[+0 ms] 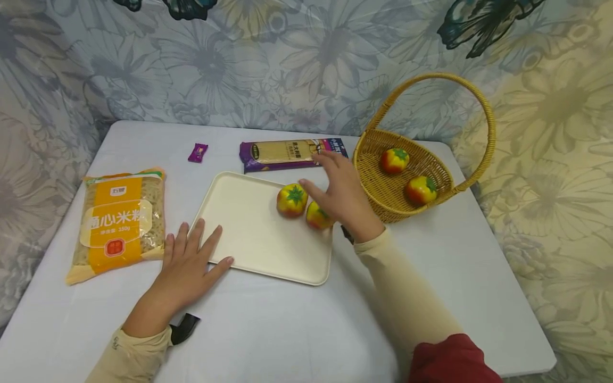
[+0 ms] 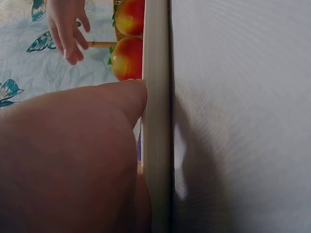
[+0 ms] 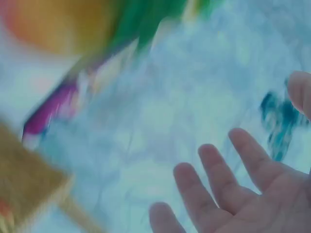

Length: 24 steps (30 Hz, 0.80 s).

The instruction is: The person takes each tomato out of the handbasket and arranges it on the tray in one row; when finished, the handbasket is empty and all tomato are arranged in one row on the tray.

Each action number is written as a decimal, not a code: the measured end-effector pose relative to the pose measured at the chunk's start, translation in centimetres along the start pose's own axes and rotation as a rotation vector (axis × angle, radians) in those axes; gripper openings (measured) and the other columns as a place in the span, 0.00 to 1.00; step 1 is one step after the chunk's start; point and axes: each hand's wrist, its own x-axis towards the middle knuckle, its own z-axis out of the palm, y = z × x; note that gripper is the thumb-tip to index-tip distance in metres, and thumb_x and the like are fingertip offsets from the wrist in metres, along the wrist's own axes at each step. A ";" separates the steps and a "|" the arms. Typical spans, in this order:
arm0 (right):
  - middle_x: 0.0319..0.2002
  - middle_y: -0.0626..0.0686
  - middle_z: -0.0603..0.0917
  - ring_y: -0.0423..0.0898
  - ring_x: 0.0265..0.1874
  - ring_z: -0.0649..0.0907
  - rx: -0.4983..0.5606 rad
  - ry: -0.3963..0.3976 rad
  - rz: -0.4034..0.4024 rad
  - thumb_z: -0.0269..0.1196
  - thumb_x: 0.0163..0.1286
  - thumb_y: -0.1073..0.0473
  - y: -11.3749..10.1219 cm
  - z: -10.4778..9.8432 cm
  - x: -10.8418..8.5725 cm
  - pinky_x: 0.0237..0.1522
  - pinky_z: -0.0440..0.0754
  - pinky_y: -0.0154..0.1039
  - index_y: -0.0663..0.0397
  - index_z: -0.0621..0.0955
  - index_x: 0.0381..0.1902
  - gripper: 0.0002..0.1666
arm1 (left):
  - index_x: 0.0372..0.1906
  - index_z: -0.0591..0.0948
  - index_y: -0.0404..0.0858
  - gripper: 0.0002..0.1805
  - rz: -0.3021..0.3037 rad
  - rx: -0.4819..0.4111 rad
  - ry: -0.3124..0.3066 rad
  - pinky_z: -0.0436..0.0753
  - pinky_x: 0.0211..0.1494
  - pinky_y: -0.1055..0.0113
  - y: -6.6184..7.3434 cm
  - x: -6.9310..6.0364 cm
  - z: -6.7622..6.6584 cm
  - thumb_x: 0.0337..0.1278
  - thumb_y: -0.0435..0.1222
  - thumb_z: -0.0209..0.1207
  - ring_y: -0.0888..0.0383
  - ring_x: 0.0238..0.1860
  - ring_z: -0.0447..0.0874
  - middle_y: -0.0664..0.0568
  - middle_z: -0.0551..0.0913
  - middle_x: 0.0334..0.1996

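My left hand (image 1: 184, 274) rests at the near left corner of a cream rectangular tray (image 1: 249, 234), its fingers spread. In the left wrist view, the thumb (image 2: 129, 94) touches the tray's edge. On the tray's right side sit two yellow-and-red fruits with green leafy tops; one fruit (image 1: 292, 200) is in full view, while the other fruit (image 1: 316, 216) is partly hidden by my right hand (image 1: 347, 194). That hand hovers over the tray's right edge, fingers extended and apart. The right wrist view shows its palm (image 3: 243, 208) holding nothing.
Right of the tray stands a wicker basket (image 1: 390, 214) with a tall handle, holding two similar fruits (image 1: 395, 160). Behind the tray lies a purple-ended noodle pack (image 1: 282, 151). A small purple wrapped sweet (image 1: 198, 152) and a yellow pasta bag (image 1: 117, 223) are at left.
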 end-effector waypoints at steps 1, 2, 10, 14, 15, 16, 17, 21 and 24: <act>0.78 0.57 0.67 0.59 0.78 0.63 0.004 0.017 0.025 0.68 0.74 0.39 0.6 -0.9 0.3 0.78 0.56 0.60 0.53 0.73 0.76 0.41 | 0.86 0.55 0.40 0.47 0.002 -0.001 -0.001 0.18 0.76 0.37 0.0 0.0 0.0 0.77 0.64 0.50 0.29 0.82 0.23 0.32 0.36 0.85; 0.78 0.58 0.67 0.59 0.78 0.63 0.011 0.031 0.055 0.67 0.75 0.39 1.4 -1.8 0.7 0.79 0.57 0.60 0.53 0.73 0.76 0.40 | 0.86 0.55 0.40 0.47 0.003 0.000 -0.003 0.18 0.76 0.37 0.0 0.1 0.0 0.77 0.64 0.50 0.29 0.82 0.23 0.32 0.36 0.85; 0.82 0.64 0.60 0.65 0.80 0.58 0.093 0.044 0.407 0.58 0.78 0.33 9.2 -8.0 3.5 0.78 0.58 0.62 0.58 0.59 0.84 0.51 | 0.86 0.55 0.40 0.47 0.004 0.002 -0.011 0.17 0.76 0.36 0.1 0.1 -0.2 0.77 0.64 0.50 0.28 0.82 0.23 0.31 0.36 0.84; 0.84 0.66 0.51 0.70 0.80 0.54 0.175 -0.044 0.606 0.57 0.76 0.28 12.3 -9.3 4.0 0.75 0.60 0.68 0.60 0.48 0.86 0.60 | 0.86 0.55 0.39 0.47 0.004 0.000 -0.008 0.18 0.76 0.36 0.1 0.0 -0.3 0.77 0.64 0.50 0.28 0.82 0.23 0.31 0.36 0.84; 0.84 0.66 0.49 0.70 0.80 0.54 0.198 -0.059 0.644 0.57 0.75 0.28 12.9 -9.5 4.0 0.75 0.60 0.68 0.60 0.46 0.87 0.62 | 0.86 0.55 0.39 0.47 0.004 0.001 -0.007 0.18 0.76 0.36 0.2 0.0 -0.3 0.77 0.64 0.50 0.28 0.82 0.23 0.31 0.36 0.84; 0.84 0.66 0.48 0.70 0.81 0.53 0.220 -0.071 0.674 0.58 0.74 0.27 13.3 -9.6 3.9 0.75 0.60 0.68 0.60 0.44 0.87 0.64 | 0.86 0.55 0.39 0.47 0.005 0.001 -0.005 0.18 0.76 0.36 0.2 0.0 -0.3 0.77 0.64 0.50 0.28 0.82 0.23 0.31 0.36 0.84; 0.84 0.67 0.47 0.71 0.80 0.54 0.231 -0.084 0.693 0.58 0.74 0.27 13.7 -9.6 3.8 0.75 0.60 0.68 0.61 0.42 0.86 0.65 | 0.86 0.55 0.39 0.47 0.006 0.001 -0.004 0.18 0.76 0.36 0.2 0.0 -0.3 0.77 0.63 0.50 0.28 0.82 0.23 0.31 0.36 0.84; 0.83 0.69 0.50 0.70 0.79 0.58 0.281 -0.123 0.735 0.61 0.74 0.29 14.9 -9.2 3.4 0.74 0.63 0.66 0.63 0.43 0.86 0.66 | 0.86 0.55 0.40 0.47 0.007 -0.003 -0.002 0.17 0.76 0.36 0.2 0.0 -0.2 0.77 0.63 0.51 0.28 0.82 0.23 0.31 0.36 0.85; 0.83 0.69 0.52 0.70 0.78 0.60 0.296 -0.126 0.736 0.61 0.74 0.30 15.6 -8.8 3.2 0.74 0.65 0.66 0.65 0.45 0.85 0.64 | 0.86 0.55 0.40 0.47 0.010 -0.005 -0.001 0.17 0.76 0.36 0.1 0.0 -0.2 0.77 0.64 0.50 0.28 0.82 0.23 0.31 0.36 0.85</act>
